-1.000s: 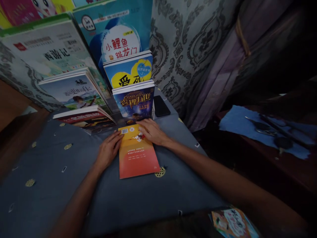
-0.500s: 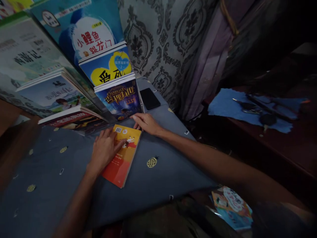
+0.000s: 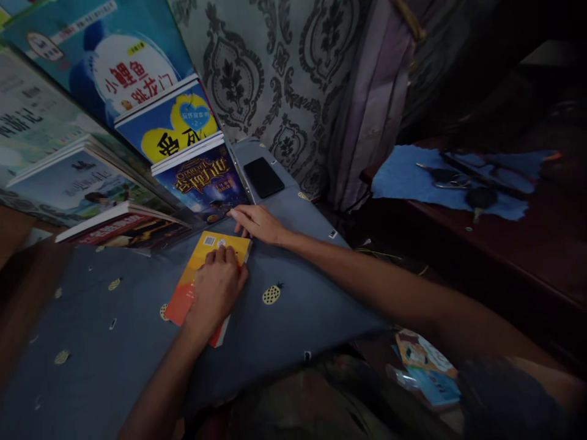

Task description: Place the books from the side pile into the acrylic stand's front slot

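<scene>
A yellow-and-orange paperback book (image 3: 186,296) lies back cover up on the cloth-covered table. My left hand (image 3: 217,281) is on top of it, with bent fingers close together on the cover and the thumb at the right edge. My right hand (image 3: 259,225) is beside the lower right corner of a dark blue book (image 3: 202,186), its fingers curled in; whether they pinch anything is hidden. That book leans at the front of a tiered row, before a blue-and-yellow book (image 3: 174,131) and a teal picture book (image 3: 96,55).
A black phone (image 3: 265,177) lies right of the row. More books, such as a red-covered one (image 3: 123,229), stand at the left. On a dark red surface, a blue cloth (image 3: 403,177) bears glasses and keys. Colourful booklets (image 3: 433,385) lie below the table edge.
My left hand has shifted right across the book, its fingers now bent and its thumb at the right edge. My right hand stays by the dark blue book. The view has swung slightly right.
</scene>
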{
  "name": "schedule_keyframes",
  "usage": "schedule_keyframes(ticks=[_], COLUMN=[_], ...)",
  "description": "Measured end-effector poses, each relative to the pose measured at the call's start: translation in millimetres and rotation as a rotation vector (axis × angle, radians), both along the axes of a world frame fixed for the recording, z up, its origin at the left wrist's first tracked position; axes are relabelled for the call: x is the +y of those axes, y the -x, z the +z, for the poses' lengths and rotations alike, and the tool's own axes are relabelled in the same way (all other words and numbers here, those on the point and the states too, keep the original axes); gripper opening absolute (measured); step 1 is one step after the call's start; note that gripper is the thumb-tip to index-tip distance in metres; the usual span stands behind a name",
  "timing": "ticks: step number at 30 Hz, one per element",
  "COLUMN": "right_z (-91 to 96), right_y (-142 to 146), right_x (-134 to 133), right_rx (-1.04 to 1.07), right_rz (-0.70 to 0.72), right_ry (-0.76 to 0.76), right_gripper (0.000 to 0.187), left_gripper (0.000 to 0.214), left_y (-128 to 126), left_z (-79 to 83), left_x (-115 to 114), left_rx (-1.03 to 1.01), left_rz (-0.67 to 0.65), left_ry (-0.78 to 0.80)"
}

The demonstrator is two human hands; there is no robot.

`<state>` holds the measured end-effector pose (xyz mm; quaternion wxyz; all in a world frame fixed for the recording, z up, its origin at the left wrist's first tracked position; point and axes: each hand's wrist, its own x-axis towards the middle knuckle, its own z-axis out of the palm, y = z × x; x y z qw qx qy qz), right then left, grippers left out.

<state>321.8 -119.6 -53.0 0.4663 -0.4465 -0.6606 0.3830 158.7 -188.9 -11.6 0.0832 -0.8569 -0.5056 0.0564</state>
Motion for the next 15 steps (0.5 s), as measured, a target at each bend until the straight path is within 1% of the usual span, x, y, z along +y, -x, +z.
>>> schedule_keyframes(ticks=[5,8,10,15], right_z=[0.3,0.7,1.0,2.8], right_y=[-0.4,-0.2,-0.2,-0.5], right_x=[1.7,1.4,0.5,-2.6], right_rx=[0.019,0.032,0.039,0.043], right_rz=[-0.003,-0.018,-0.027,-0.05], right_ry=[-0.033,-0.049,-0.063,-0.107], right_gripper=[0.04,0.041,0.041,0.038], left_gripper=[0.031,0.031,0.033,0.039], left_y=[-9.3,-11.7,-12.1,-10.8], left_z=[20.9,25.8,23.0,5.1], left_x=[-4.0,-5.7,-6.3,-8.4], left_rx=[0.062,0.074,0.085,0.082], left_rz=[0.068,0.093,0.088,0.083], left_ry=[0.097,0.106,0.1,0.027])
